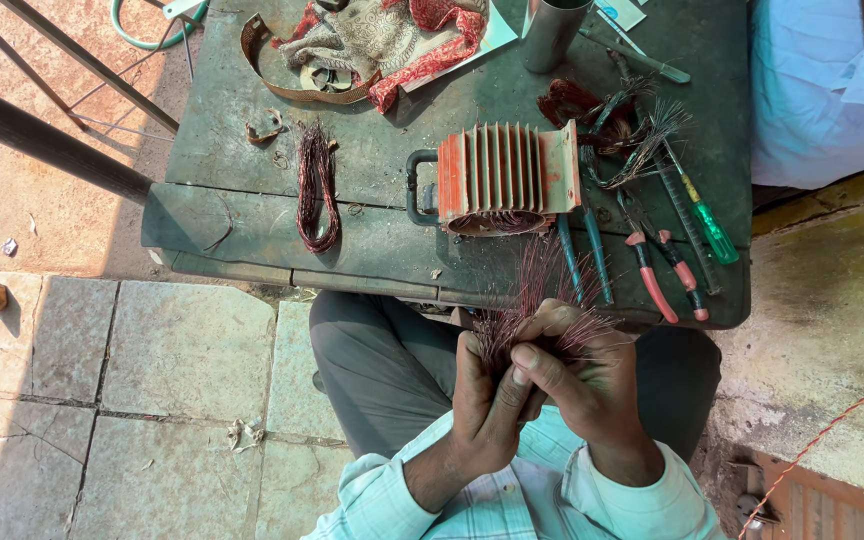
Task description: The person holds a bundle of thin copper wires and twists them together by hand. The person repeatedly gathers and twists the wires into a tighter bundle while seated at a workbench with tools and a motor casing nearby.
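- Bristling out between both hands, a bundle of cut copper wires (537, 320) sits over the person's lap, its reddish ends fanning up and away toward the bench edge.
- The left hand (482, 400) is closed around the lower part of the bundle, fingers wrapped over it.
- The right hand (577, 375) is also closed on the bundle, its thumb pressed across the wires and touching the left hand.
- Just beyond the hands, on the dark green bench (232, 215), stands an orange finned motor housing (502, 175) with a black handle on its left side.
- Beyond and right of the right hand lie pliers with red grips (652, 275), blue-handled tools (587, 255) and a green-handled screwdriver (707, 220).
- More loose wire (632, 135) is heaped behind the housing, to its right.
- Well left of the left hand, a looped wire coil (317, 190) lies on the bench.
- Farthest from the hands, at the back of the bench, are a pile of rags (382, 40) and a metal cup (550, 35).
- Another person's pale blue sleeve (822, 90) shows far right.
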